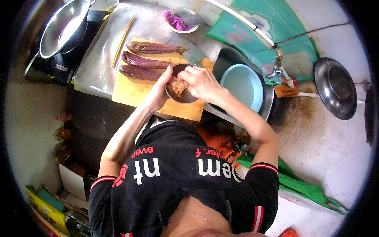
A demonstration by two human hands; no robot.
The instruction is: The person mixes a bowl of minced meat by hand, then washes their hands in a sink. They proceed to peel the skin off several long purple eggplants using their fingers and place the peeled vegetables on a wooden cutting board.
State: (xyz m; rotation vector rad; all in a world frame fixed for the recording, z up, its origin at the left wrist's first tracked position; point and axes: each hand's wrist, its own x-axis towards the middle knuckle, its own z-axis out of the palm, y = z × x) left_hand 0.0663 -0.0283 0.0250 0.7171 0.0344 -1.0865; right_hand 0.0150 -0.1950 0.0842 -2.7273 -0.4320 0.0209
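Note:
My left hand (160, 92) grips the left side of a round metal bowl (189, 101) over a wooden cutting board (130, 93). Inside the bowl lies a brown, minced-looking mass (178, 86). The fingers of my right hand (199, 80) reach into the bowl and touch the mass; whether they pinch any of it is hidden. Several cooked-looking, wrinkled purple eggplants lie side by side on the board, the top one (154, 47) apart from the middle one (145, 61) and the lowest one (137, 73). The bowl covers part of the board's right side.
Wooden chopsticks (123, 41) lie left of the board. A wok (63, 28) stands on the stove at upper left. Behind is a bowl with a purple cloth-like item (179, 22). At right, a light-blue basin (242, 86) sits in the sink under a tap (275, 72); a dark pan (335, 89) is beyond.

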